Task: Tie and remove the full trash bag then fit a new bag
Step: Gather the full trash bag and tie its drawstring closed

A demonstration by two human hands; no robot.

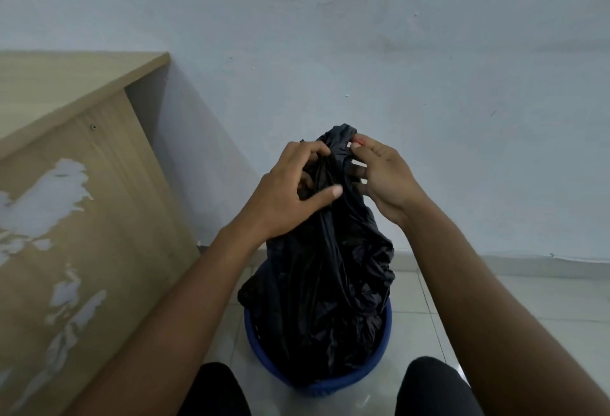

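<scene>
Knees [214,389] cropped; fingers [358,171] bag-hidden [323,283].

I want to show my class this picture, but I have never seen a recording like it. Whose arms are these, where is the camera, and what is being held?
There is no machine here: a person wears one camera on the head, looking forward and down, so the two bare arms reaching in from the bottom are the wearer's own. The dark shapes at the lower edge look like the person's knees.

The left hand and the right hand both grip the gathered top of a black trash bag, apparently working on a knot. The bag's lower part sits inside a blue bin, which stands on a pale tiled floor.

To the left is a wooden desk with its surface peeling in patches. Behind everything is a plain pale wall. No new bag is visible.
</scene>
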